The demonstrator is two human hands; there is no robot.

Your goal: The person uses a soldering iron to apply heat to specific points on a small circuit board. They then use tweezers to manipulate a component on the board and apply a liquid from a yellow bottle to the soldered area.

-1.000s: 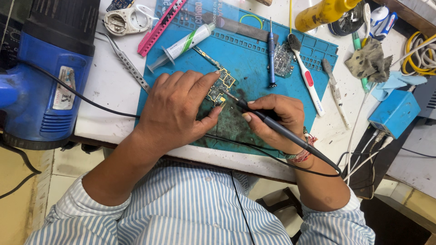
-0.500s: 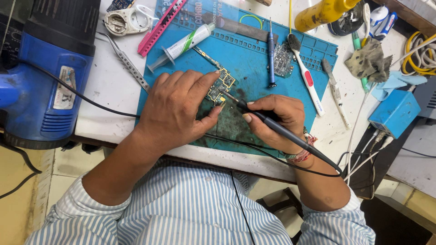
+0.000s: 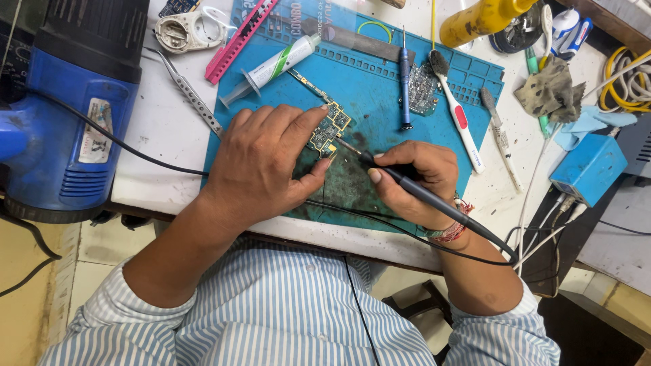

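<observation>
While left hand (image 3: 261, 163) pins circuit board (image 3: 327, 132) (fingertips), right hand (image 3: 413, 179) grips soldering iron (image 3: 434, 203).

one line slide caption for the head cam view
Left hand steadies a small circuit board on a blue mat while the right hand applies a soldering iron.

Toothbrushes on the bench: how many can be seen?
2. A white and red toothbrush lies on the blue mat, beyond the right hand. A grey toothbrush lies just right of the mat. Clutter may hide others.

An electronics repair workshop. A blue repair mat (image 3: 380, 88) covers the cluttered worktop (image 3: 163, 129), with a hot-air gun (image 3: 68, 102) at left. Circuit boards (image 3: 424, 88) and tweezers (image 3: 193, 102) lie about.
</observation>
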